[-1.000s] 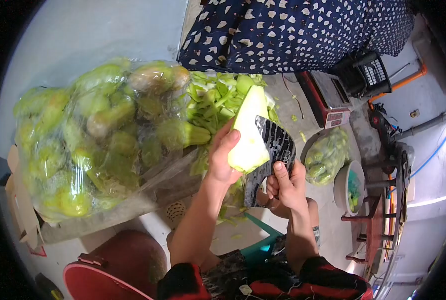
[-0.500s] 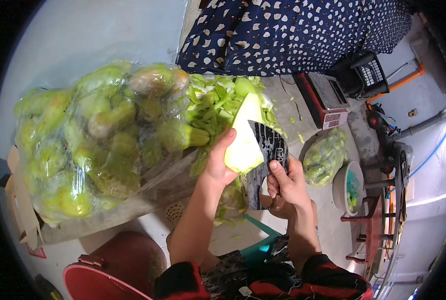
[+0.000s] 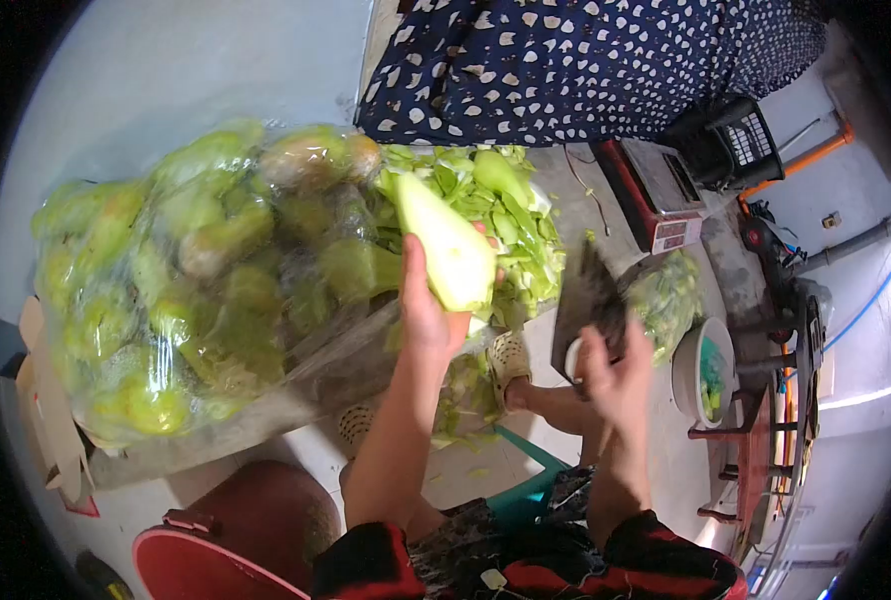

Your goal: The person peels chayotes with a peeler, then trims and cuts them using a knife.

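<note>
Pale-green fruit [image 3: 448, 255] looks peeled, left hand [image 3: 431, 315] grip curled round it; right hand [image 3: 616, 375] grip closed on blurred black knife [image 3: 588, 300]. Peelings [image 3: 526, 235] heaped far; bagged fruit [image 3: 186, 290] at left looks unpeeled.

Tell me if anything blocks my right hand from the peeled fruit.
Just the knife in your right hand, plus fingertips of your left hand at the right edge of the fruit; otherwise the gap looks open.

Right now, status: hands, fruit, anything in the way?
Left hand holding pale peeled fruit. Right hand holding dark knife, blurred, apart from fruit. Peelings heaped behind fruit; nothing visibly blocking.
</note>
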Demonstrator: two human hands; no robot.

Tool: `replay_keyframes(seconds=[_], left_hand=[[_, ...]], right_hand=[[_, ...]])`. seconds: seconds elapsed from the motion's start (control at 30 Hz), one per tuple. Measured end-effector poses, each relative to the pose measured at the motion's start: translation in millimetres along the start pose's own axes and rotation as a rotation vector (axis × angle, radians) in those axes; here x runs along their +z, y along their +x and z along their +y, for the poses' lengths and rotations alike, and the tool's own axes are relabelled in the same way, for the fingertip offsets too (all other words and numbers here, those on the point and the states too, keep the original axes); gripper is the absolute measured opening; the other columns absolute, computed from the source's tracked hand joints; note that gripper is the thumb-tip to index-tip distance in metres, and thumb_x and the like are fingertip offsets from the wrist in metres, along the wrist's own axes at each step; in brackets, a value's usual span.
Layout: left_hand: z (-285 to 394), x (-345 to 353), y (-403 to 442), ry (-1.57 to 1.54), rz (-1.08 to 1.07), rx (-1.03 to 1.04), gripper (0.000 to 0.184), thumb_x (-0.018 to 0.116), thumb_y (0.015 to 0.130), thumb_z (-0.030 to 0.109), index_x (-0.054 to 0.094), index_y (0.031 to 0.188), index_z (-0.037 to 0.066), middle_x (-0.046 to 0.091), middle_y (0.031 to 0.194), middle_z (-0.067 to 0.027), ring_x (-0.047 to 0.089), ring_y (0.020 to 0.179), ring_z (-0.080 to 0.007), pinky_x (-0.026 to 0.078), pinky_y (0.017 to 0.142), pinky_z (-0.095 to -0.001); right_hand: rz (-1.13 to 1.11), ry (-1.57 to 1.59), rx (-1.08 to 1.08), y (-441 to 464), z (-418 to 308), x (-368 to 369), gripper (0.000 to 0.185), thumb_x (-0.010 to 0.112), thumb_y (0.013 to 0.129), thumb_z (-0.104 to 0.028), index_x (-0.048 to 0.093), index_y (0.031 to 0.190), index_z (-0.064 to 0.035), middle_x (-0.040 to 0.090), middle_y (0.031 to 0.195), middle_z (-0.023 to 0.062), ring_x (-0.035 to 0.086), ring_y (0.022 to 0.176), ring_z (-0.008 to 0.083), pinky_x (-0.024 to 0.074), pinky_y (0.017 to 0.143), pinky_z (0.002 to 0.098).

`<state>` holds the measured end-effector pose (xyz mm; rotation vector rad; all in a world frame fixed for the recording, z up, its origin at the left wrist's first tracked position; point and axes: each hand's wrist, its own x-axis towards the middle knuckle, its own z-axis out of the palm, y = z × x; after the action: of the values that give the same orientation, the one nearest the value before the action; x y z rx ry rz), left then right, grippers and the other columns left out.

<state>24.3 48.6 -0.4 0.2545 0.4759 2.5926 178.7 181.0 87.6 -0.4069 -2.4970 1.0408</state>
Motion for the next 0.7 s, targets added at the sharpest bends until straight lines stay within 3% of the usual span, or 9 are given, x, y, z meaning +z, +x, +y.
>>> replay_keyframes(seconds=[0.03, 0.1, 0.17, 0.33, 0.53, 0.6, 0.7], left_hand=[[-4.6, 5.7, -0.8, 0.002, 0.095, 0.086, 0.071, 0.031, 0.095, 0.065, 0.04, 0.139, 0.01, 0.057, 0.122, -0.0155, 0.059, 0.109, -0.0316, 0.053, 0.08, -0.0449], [-8.4, 8.1, -2.2, 0.008, 0.195, 0.17, 0.073, 0.029, 0.094, 0.067, 0.041, 0.138, 0.009, 0.056, 0.123, -0.0151, 0.059, 0.109, -0.0313, 0.053, 0.081, -0.0445], [-10.8, 4.5, -4.0, 0.135, 0.169, 0.301, 0.077, 0.027, 0.094, 0.068, 0.041, 0.137, 0.006, 0.054, 0.127, -0.0148, 0.058, 0.109, -0.0306, 0.053, 0.083, -0.0457], [-6.3, -3.9, -2.1, 0.27, 0.164, 0.458, 0.081, 0.025, 0.092, 0.071, 0.04, 0.137, 0.006, 0.052, 0.13, -0.0166, 0.058, 0.108, -0.0298, 0.055, 0.079, -0.0414], [-3.8, 2.5, -5.0, 0.179, 0.192, 0.507, 0.08, 0.029, 0.093, 0.07, 0.029, 0.146, 0.01, 0.053, 0.128, -0.0183, 0.059, 0.106, -0.0305, 0.056, 0.077, -0.0392], [-2.6, 5.3, -4.5, 0.186, 0.131, 0.621, 0.071, 0.038, 0.097, 0.054, 0.028, 0.142, 0.001, 0.054, 0.122, -0.0216, 0.061, 0.101, -0.0292, 0.055, 0.075, -0.0372], [0.4, 9.4, -5.9, 0.214, 0.126, 0.632, 0.072, 0.037, 0.097, 0.054, 0.027, 0.143, 0.0, 0.054, 0.121, -0.0211, 0.061, 0.1, -0.0286, 0.055, 0.075, -0.0361]], right_hand=[[-0.014, -0.224, -0.165, -8.9, -1.6, 9.5, 0.017, 0.063, 0.087, -0.006, 0.047, 0.086, -0.0016, 0.055, 0.06, 0.0108, 0.054, 0.044, 0.0245, 0.0413, 0.042, 0.0327], [-0.05, -0.276, -0.36, -21.1, -4.8, 34.6, 0.019, 0.065, 0.081, -0.004, 0.047, 0.084, -0.0025, 0.055, 0.069, 0.0175, 0.056, 0.052, 0.0336, 0.0436, 0.045, 0.0392], [-0.126, -0.298, -0.418, -34.3, -5.9, 50.5, 0.018, 0.067, 0.079, -0.001, 0.051, 0.087, -0.0017, 0.057, 0.072, 0.0144, 0.059, 0.061, 0.0353, 0.0457, 0.054, 0.0409], [-0.141, -0.312, -0.489, -35.4, -14.1, 64.9, 0.032, 0.07, 0.068, 0.0, 0.048, 0.091, -0.001, 0.056, 0.08, 0.0145, 0.06, 0.066, 0.0333, 0.0454, 0.055, 0.0412], [-0.155, -0.272, -0.523, -33.7, -19.5, 68.1, 0.033, 0.07, 0.067, 0.001, 0.048, 0.092, -0.0004, 0.056, 0.078, 0.0145, 0.059, 0.063, 0.0331, 0.0455, 0.053, 0.0403], [-0.153, -0.292, -0.529, -34.8, -20.5, 69.0, 0.033, 0.071, 0.067, 0.001, 0.048, 0.092, -0.0004, 0.056, 0.078, 0.0145, 0.059, 0.061, 0.0332, 0.0456, 0.052, 0.0399], [-0.122, -0.281, -0.551, -34.8, -23.5, 67.9, 0.033, 0.07, 0.067, 0.002, 0.048, 0.092, -0.0003, 0.056, 0.076, 0.0148, 0.058, 0.059, 0.0336, 0.046, 0.051, 0.0395]])
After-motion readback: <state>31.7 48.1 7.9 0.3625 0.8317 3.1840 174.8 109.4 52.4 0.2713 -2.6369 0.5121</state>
